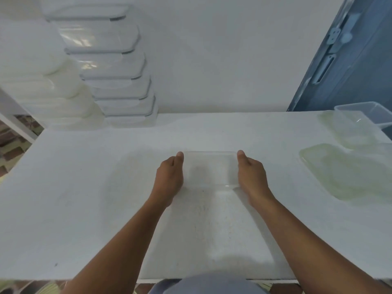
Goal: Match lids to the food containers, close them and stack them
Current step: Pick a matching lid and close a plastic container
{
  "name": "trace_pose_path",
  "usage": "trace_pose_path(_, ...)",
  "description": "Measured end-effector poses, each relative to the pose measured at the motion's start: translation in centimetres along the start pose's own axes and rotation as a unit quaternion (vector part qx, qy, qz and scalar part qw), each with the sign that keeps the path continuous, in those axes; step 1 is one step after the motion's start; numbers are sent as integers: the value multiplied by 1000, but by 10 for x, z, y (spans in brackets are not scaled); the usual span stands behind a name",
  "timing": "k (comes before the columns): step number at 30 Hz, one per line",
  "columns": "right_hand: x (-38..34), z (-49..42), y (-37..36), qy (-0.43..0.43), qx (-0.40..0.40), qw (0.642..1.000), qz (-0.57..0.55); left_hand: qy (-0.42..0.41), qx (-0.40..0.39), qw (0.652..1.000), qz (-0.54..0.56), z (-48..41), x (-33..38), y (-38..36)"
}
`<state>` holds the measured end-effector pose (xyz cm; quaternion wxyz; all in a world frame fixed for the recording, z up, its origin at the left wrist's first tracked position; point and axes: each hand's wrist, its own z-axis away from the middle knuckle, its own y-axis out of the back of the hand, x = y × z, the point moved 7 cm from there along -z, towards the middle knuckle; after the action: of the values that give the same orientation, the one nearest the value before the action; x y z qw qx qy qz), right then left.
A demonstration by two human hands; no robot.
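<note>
Head view: clear container (210, 168) at mid desk (84, 187). The left hand (169, 177) grips its left side, the right hand (251, 175) its right side, thumbs along the rim. Closed stack (118, 81) far left; lids (347, 172) at right.

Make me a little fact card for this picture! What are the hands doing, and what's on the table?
hands: left hand and right hand hold the sides of one clear container
lid on it: cannot tell
surface: white table
back left: stack of closed rectangular containers beside a stack of round white containers
right: pale lids lying flat, with an open container behind them
</note>
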<state>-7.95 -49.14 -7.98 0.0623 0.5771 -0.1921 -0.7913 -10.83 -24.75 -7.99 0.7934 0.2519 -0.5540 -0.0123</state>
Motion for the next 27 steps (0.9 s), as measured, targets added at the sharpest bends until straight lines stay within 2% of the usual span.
trace_pose_path(12, 1, -5, -1, 12, -3, 1000, 4, -27, 28, 998, -49, 1, 6, 1)
trace_pose_path(18, 10, -9, 0, -35, -26, 998, -37, -4, 47, 998, -38, 3, 9, 9)
trace_pose_path(22, 18, -11, 22, -68, -23, 996, -52, -59, 130, 990, 3, 4, 32, 32)
trace_pose_path(27, 39, -12, 79, -55, 52, 997, -30, -152, 125, 980, -27, 6, 85, 13)
